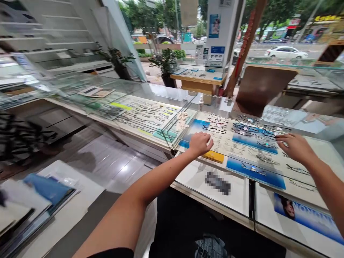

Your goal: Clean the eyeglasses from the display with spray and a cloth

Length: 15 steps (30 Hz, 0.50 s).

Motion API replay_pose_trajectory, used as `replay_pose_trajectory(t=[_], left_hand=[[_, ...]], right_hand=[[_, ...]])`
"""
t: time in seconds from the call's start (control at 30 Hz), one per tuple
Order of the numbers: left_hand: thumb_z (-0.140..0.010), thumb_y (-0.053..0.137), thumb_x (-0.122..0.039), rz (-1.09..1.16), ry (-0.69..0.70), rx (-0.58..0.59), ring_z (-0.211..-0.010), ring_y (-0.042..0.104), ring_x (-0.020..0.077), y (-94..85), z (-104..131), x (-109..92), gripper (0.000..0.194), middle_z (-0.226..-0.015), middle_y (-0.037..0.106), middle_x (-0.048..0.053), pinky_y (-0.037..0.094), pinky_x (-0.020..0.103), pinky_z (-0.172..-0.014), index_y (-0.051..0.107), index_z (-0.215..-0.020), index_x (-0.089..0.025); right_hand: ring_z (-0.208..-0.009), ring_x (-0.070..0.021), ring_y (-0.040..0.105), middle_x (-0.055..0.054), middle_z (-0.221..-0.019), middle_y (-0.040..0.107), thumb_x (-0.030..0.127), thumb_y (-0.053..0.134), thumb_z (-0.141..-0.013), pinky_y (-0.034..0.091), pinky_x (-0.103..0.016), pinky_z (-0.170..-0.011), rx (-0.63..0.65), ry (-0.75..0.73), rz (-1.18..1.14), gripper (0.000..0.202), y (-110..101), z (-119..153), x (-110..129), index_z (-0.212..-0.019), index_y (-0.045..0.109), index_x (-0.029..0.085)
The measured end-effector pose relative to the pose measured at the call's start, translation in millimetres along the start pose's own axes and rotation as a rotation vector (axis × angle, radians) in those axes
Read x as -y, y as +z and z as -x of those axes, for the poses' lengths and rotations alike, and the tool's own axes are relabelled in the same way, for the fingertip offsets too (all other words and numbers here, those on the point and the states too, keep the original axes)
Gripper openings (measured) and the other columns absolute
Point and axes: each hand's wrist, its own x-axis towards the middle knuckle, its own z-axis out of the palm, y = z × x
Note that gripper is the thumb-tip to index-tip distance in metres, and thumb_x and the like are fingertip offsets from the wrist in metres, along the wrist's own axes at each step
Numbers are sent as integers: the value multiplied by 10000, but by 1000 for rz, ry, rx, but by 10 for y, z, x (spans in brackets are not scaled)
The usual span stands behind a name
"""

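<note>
Currently at the glass-topped table, the left hand and right hand are well apart.
Left to right: the left hand curls loosely near a yellow slab, and I cannot tell whether its grip holds anything; a blue sheet lies between; dark eyeglasses are at the right hand's fingertips, that grip narrow, whether pinching them unclear.

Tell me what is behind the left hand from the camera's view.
Past the left hand, part of a blue sheet shows, and farther back stands a small white bottle. Whatever lies directly behind the hand is covered and cannot be seen.
</note>
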Motion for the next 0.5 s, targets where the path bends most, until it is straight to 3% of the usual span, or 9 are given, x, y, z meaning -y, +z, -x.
replay_pose_trajectory(t=[0.1, 0.17, 0.3, 0.4, 0.5], left_hand=[[-1056, 512, -403, -4, 11, -4, -911, 629, 271, -3, -28, 61, 304, -887, 716, 92, 359, 433, -797, 585, -822, -223], [-1051, 528, -411, 16, 55, 38, -897, 626, 278, -33, -57, 132, 300, -865, 708, 83, 365, 430, -786, 564, -813, -232], [-1039, 542, -407, 31, 164, 93, -906, 629, 285, -119, -94, 297, 274, -878, 710, 79, 372, 416, -769, 529, -822, -241], [-1032, 530, -383, -5, 177, 44, -887, 618, 287, -131, -86, 356, 250, -862, 691, 81, 374, 419, -777, 519, -825, -243], [-1020, 512, -331, -9, 159, -12, -870, 605, 287, -95, -66, 351, 214, -841, 671, 81, 364, 419, -768, 523, -825, -242]], right_hand=[[-1346, -392, 648, -169, -1456, 765, 373, 354, -1059, 489, -524, -1140, 24, 54, -5, 595, -183, 28, 208, -1263, 839, 97], [-1350, -406, 641, -179, -1464, 756, 362, 360, -1061, 478, -556, -1163, -29, 56, -29, 588, -335, 121, 320, -1287, 824, 82], [-1423, -401, 605, -168, -1488, 731, 482, 391, -1095, 448, -604, -1222, -49, -60, -266, 586, -773, 610, 610, -1350, 795, 141], [-1481, -362, 583, -99, -1561, 680, 634, 484, -1086, 464, -553, -1250, 197, -145, -563, 552, -1096, 1097, 927, -1386, 785, 281], [-1472, -357, 600, -96, -1589, 651, 707, 535, -1054, 467, -543, -1262, 539, -173, -710, 589, -1177, 1448, 1269, -1425, 766, 312]])
